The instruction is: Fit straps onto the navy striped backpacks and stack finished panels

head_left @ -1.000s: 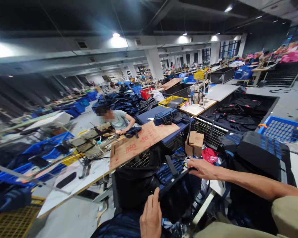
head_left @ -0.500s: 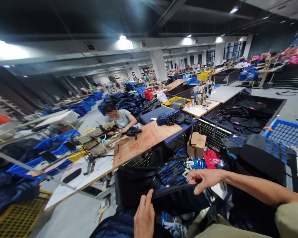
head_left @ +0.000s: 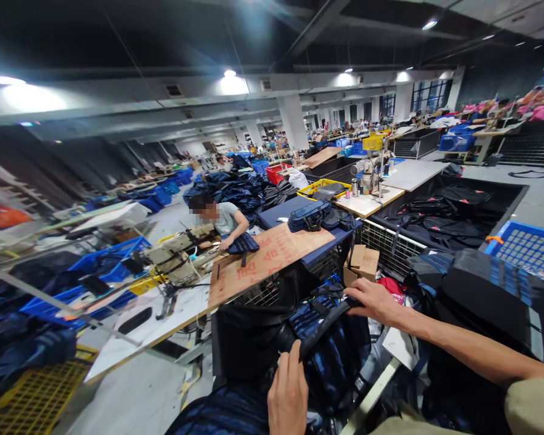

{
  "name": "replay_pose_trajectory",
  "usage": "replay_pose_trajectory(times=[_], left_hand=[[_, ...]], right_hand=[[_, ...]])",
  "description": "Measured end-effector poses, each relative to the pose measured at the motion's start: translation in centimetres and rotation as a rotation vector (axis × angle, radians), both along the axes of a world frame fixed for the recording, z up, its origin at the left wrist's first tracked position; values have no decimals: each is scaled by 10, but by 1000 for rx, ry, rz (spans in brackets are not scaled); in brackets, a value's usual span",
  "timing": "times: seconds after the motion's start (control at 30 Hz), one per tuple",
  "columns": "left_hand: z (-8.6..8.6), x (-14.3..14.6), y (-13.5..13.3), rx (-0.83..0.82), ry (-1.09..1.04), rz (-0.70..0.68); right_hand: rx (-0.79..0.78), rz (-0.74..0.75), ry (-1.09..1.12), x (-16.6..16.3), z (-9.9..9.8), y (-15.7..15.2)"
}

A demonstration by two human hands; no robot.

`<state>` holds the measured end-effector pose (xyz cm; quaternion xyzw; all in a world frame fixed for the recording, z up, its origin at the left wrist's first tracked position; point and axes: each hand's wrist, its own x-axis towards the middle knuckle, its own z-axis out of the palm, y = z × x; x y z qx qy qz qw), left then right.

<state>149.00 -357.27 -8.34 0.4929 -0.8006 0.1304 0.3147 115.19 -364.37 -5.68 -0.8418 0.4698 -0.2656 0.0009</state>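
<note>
Both my hands hold one dark navy fabric bag piece (head_left: 330,356) by its top edge. My left hand (head_left: 289,393) grips the near left end, fingers closed over the edge. My right hand (head_left: 375,302) pinches the far right end, arm reaching in from the lower right. The piece hangs between them over a black-lined wire bin (head_left: 249,338) with more blue and black bags inside. Blue fabric (head_left: 222,414) lies below my left hand.
A co-worker (head_left: 217,217) sews at a machine (head_left: 181,257) behind a cardboard sheet (head_left: 267,257). A cardboard box (head_left: 362,263) sits by a wire cage (head_left: 390,241). Stacked dark bags (head_left: 480,284) are at right, a blue crate (head_left: 523,244) beyond, blue crates (head_left: 100,266) at left.
My right hand rose and moved away, tilting the fabric's top edge from level to slanted. My left hand slid right. The view shifted slightly.
</note>
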Motion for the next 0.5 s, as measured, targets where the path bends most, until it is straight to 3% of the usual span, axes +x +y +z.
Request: replay_pose_trajectory(times=[0.1, 0.2, 0.27, 0.37, 0.5], left_hand=[[14, -24, 8, -24, -45, -68], [27, -37, 10, 56, -27, -102], [36, -33, 4, 148, 98, -103], [44, -15, -9, 471, 400, -122], [37, 13, 1, 881, 763, -61]], right_hand=[[-50, 257, 66, 30, 18, 18], [41, 346, 112, 51, 27, 35], [105, 322, 29, 50, 34, 39], [162, 220, -177, 28, 54, 32], [184, -3, -431, -24, 86, 4]])
